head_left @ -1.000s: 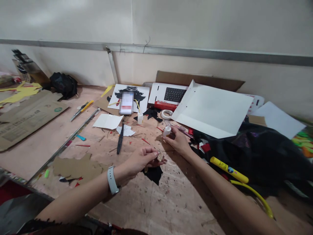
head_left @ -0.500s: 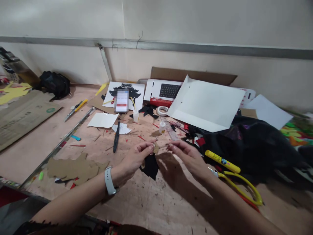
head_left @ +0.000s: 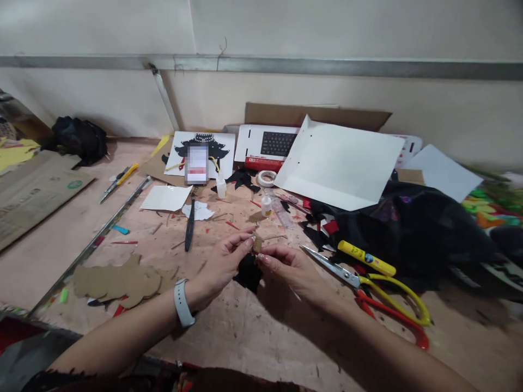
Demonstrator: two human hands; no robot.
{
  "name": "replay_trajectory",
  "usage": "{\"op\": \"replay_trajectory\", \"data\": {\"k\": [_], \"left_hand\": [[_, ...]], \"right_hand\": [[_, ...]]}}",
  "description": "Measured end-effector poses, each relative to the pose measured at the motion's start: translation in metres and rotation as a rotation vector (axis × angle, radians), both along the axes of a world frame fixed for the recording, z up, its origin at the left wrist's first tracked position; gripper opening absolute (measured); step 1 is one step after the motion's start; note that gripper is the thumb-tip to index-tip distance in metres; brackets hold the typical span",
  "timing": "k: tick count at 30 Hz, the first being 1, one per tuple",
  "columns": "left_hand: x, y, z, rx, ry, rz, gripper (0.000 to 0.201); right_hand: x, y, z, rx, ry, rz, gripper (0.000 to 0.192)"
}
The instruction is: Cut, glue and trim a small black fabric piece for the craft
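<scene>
Below the cardboard bit point(head_left: 257, 244), a littered table point(head_left: 229, 345) fronts a pale wall point(head_left: 327, 30).

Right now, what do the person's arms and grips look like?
Left grip and right grip: ungloved. Forearms: sleeveless. Left wrist: pale grey strap with a row of small holes. Right wrist: nothing worn in view. Dark cloth with a ragged edge shows near the left elbow.

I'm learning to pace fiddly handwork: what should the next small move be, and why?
Perhaps steady the small cardboard piece with the right hand: the left hand pinches it, and the right hand sits close by its lower edge, though its grip is unclear.
</scene>
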State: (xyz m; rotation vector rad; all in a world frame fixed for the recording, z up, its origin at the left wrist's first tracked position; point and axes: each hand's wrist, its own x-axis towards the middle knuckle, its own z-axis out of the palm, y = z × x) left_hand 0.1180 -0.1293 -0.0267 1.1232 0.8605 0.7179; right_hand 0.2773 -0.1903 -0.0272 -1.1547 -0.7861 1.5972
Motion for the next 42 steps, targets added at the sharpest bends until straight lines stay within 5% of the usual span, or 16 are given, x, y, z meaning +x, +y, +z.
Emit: {"op": "replay_trajectory", "data": {"k": [12, 23, 33, 35, 39, 42], "left_hand": [[-0.004, 0.004, -0.007, -0.037, -0.01, -0.055, 0.033], [-0.011, 0.022, 0.01, -0.125, 0.04, -0.154, 0.036], [-0.035, 0.048, 0.028, -0.237, 0.162, -0.502, 0.044], [-0.04, 0.053, 0.029, -0.114, 0.272, -0.535, 0.047], [-0.042, 0.058, 0.018, 0.528, 0.736, -0.395, 0.041], [-0.039, 0.056, 0.006, 0.784, 0.924, -0.4, 0.025]], "right_hand": [[0.007, 0.0, 0.002, 0.077, -0.211, 0.001, 0.023], [0.013, 0.001, 0.002, 0.102, -0.208, 0.014, 0.022], [0.017, 0.001, 0.008, 0.098, -0.257, 0.097, 0.021], [0.02, 0.003, 0.009, 0.088, -0.262, 0.072, 0.022], [0.026, 0.009, 0.013, 0.099, -0.175, -0.049, 0.023], [0.03, 0.012, 0.012, 0.093, -0.139, -0.094, 0.024]]}}
